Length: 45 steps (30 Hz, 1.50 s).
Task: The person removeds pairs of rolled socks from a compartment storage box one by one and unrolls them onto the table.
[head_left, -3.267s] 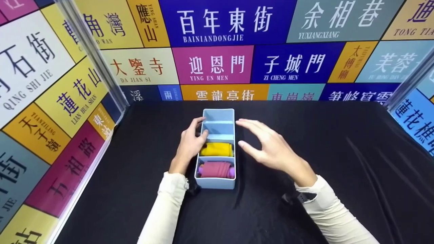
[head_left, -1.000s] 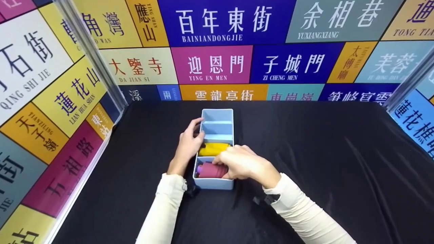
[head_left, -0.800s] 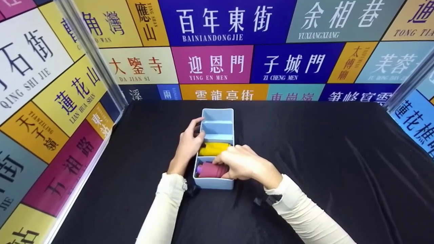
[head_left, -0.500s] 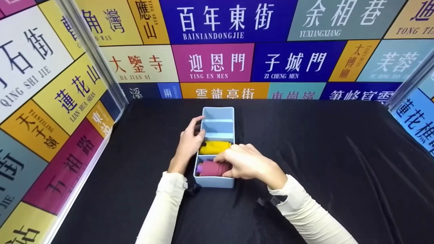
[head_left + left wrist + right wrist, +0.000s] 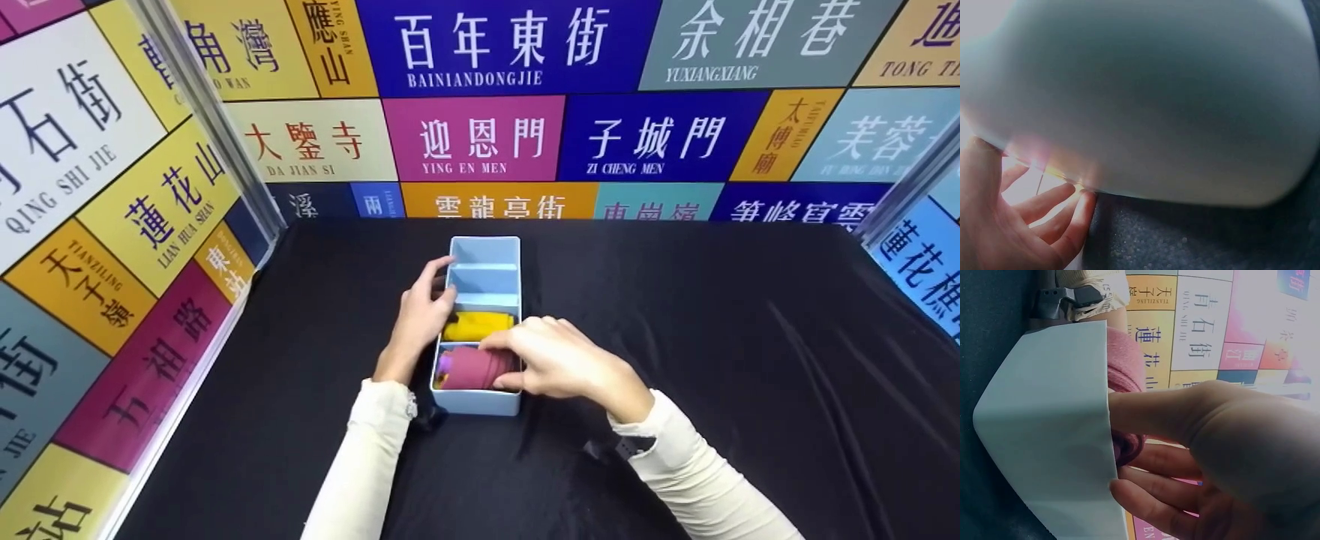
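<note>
A light blue divided box (image 5: pixel 476 403) stands lengthwise in the head view. My right hand (image 5: pixel 568 358) pinches a rolled-up maroon sock (image 5: pixel 472 367) at its right end, between thumb and fingers, in the nearest compartment. The roll tilts a little, and a purple part shows at its left end. In the right wrist view the thumb passes over the rim beside the maroon folds. My left hand (image 5: pixel 422 313) rests with spread, relaxed fingers at the box's left rim; the left wrist view shows its fingertips (image 5: pixel 1086 197) right at that edge. A yellow roll (image 5: pixel 478 326) lies in the neighbouring compartment.
The two far compartments of the box show bare bottoms and a divider (image 5: pixel 486 298). Black cloth (image 5: pixel 675 300) covers the table. Panels printed with street names (image 5: pixel 499 45) rise behind and at both sides.
My right hand has come from beside the box to the maroon sock and taken hold of it. The sock has risen and tilted slightly since half a second ago. The left hand stays at the rim.
</note>
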### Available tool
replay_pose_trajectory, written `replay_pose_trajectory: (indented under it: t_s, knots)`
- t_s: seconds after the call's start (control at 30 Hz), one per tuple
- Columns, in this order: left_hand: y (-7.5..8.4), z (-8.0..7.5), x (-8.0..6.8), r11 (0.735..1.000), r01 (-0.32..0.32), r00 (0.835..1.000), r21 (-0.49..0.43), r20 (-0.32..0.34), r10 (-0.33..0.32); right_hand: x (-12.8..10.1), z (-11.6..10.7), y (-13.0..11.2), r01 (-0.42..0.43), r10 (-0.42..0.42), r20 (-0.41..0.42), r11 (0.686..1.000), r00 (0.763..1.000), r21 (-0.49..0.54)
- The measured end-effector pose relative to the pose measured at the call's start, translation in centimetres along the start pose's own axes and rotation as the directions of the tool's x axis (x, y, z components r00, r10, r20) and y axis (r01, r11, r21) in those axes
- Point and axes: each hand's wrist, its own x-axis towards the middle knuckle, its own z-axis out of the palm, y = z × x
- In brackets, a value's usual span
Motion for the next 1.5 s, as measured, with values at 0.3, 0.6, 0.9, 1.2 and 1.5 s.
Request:
replay_pose_trajectory:
  t_s: [0.3, 0.6, 0.9, 1.2, 1.5]
  knots:
    - [0.0, 0.1, 0.1, 1.000, 0.018, 1.000, 0.010, 0.002, -0.018, -0.7, -0.6, 1.3, 0.059, -0.045, -0.084, 0.983, 0.995, 0.172]
    - [-0.1, 0.0, 0.1, 1.000, 0.015, 1.000, 0.027, -0.004, -0.015, -1.4, -0.3, 3.1, 0.045, -0.006, -0.090, 0.896, 0.996, 0.441]
    - [0.0, -0.1, 0.0, 1.000, 0.011, 1.000, 0.019, -0.008, -0.011, -2.2, -0.6, 3.7, 0.021, 0.048, -0.104, 0.813, 0.993, 0.581]
    - [-0.1, -0.1, 0.1, 0.999, 0.023, 1.000, 0.028, -0.001, -0.023, -3.2, -0.6, 4.6, -0.010, 0.126, -0.109, 0.698, 0.986, 0.716]
    - [-0.3, 0.0, 0.1, 1.000, 0.021, 1.000, 0.012, 0.000, -0.021, -5.1, -0.3, 6.3, -0.032, 0.162, -0.117, 0.705, 0.980, 0.709]
